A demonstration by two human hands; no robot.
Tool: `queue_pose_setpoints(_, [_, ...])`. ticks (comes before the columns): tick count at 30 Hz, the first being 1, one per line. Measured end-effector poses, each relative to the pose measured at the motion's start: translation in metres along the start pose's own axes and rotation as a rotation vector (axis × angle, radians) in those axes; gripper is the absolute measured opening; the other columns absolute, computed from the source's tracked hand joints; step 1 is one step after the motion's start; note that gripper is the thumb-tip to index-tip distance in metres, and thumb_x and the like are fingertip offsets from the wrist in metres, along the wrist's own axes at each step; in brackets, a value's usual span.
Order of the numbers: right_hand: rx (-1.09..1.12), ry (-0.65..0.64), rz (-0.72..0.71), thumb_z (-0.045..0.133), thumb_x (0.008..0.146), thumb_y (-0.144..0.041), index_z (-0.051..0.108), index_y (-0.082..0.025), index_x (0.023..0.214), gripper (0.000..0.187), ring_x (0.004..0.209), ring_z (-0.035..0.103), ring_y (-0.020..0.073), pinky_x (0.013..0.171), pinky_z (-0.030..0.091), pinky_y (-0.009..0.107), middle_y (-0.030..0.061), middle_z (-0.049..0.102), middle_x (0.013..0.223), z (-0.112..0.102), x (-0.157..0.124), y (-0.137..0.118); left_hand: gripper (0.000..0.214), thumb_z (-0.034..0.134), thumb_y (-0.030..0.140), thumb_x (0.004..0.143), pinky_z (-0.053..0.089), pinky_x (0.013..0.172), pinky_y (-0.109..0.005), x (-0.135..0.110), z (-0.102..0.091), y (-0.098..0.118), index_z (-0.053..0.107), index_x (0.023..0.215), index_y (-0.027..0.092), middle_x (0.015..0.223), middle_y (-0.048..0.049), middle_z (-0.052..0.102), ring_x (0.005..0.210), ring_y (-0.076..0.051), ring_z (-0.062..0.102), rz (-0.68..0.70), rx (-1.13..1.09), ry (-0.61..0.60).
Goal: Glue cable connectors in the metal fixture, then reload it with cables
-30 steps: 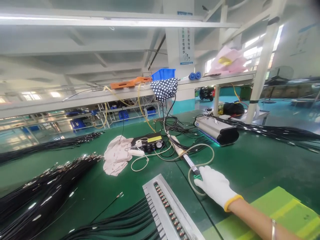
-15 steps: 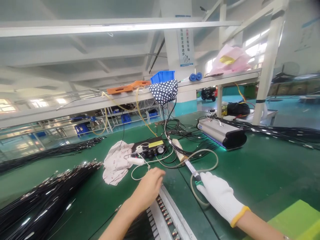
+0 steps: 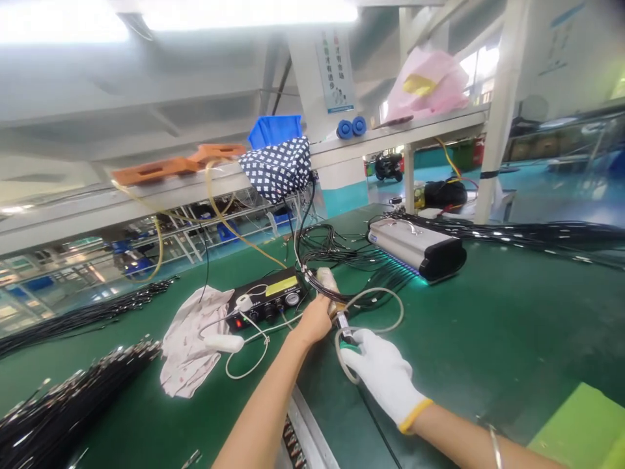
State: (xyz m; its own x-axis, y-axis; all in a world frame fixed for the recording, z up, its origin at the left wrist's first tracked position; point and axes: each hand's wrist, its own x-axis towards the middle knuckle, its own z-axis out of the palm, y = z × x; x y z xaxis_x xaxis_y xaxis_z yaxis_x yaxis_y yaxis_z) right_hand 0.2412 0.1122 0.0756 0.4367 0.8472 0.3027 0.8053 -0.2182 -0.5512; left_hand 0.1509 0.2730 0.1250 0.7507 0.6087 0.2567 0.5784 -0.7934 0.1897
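Observation:
My bare left hand (image 3: 316, 320) is at the lower end of a beige-wrapped tube (image 3: 326, 280), fingers curled in. What they hold, if anything, is partly hidden. In a white knitted glove with a yellow cuff, my right hand (image 3: 379, 370) is closed round the dark and green end of the same tube, just below its pale label. A grey hose (image 3: 401, 306) loops around this end. Left of my hands stands a black dispenser box (image 3: 266, 298) with a gauge and a red light. Below my left arm, a metal rail (image 3: 310, 423) holds a row of small metal ends.
A silver lamp box (image 3: 415, 244) glows over black cables at the right. Bundles of black cables (image 3: 83, 391) lie left. Also on the green table are a crumpled cloth (image 3: 188, 358) and a white stick (image 3: 224, 343). A raised shelf (image 3: 430, 127) crosses behind, holding a blue bin (image 3: 274, 132).
My left hand has moved forward from above the rail to the beige-wrapped tube. My right hand stays at the tube's end. The view has shifted to the right and slightly down.

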Motion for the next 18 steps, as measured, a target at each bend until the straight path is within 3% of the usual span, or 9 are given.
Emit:
queue_pose_setpoints(3, [-0.108,-0.023,0.016,0.064,0.094,-0.025,0.069,-0.013,0.114,0.024,0.094,0.07,0.0305,0.074,0.051,0.035,0.0145,0.069,0.101,0.009,0.002,-0.007,0.05,0.048,-0.003,0.092,0.042,0.113,-0.043,0.001,0.006,-0.003,0.053,0.14,0.009,0.143,-0.0163,0.054,0.133,-0.025,0.052,-0.028,-0.031,-0.003])
queue_pose_setpoints(6, [-0.194,0.016,0.001,0.045,0.1,-0.014,0.066,-0.006,0.114,0.026,0.095,0.068,0.0349,0.073,0.05,0.04,0.0209,0.064,0.101,0.018,0.011,-0.005,0.048,0.049,-0.004,0.091,0.049,0.104,-0.042,0.001,0.014,-0.006,0.056,0.136,0.01,0.13,-0.0138,0.062,0.118,-0.022,0.062,-0.073,-0.056,-0.031])
queue_pose_setpoints(9, [-0.211,0.032,-0.038,0.04,0.104,-0.019,0.065,-0.007,0.119,0.031,0.094,0.068,0.0327,0.073,0.05,0.039,0.0204,0.064,0.102,0.028,0.031,0.006,0.038,0.053,-0.001,0.092,0.054,0.094,-0.038,-0.001,0.02,-0.008,0.061,0.127,0.009,0.116,-0.0112,0.068,0.103,-0.019,0.067,-0.107,-0.076,-0.073])
queue_pose_setpoints(12, [-0.19,0.045,-0.111,0.062,0.097,-0.026,0.062,-0.012,0.131,0.037,0.105,0.066,0.0296,0.086,0.051,0.037,0.0178,0.064,0.117,0.039,0.054,0.023,0.033,0.057,0.001,0.092,0.054,0.097,-0.038,-0.005,0.019,-0.003,0.064,0.123,0.011,0.118,-0.0098,0.068,0.106,-0.019,0.067,-0.093,-0.068,-0.09])
queue_pose_setpoints(18, [-0.122,0.119,-0.214,0.062,0.098,-0.034,0.058,-0.014,0.142,0.049,0.124,0.058,0.0286,0.105,0.045,0.039,0.0141,0.06,0.137,0.06,0.074,0.074,0.044,0.043,-0.008,0.09,0.043,0.112,-0.042,-0.033,-0.013,0.027,0.061,0.13,-0.001,0.129,-0.0209,0.063,0.125,-0.025,0.059,-0.136,0.004,-0.014])
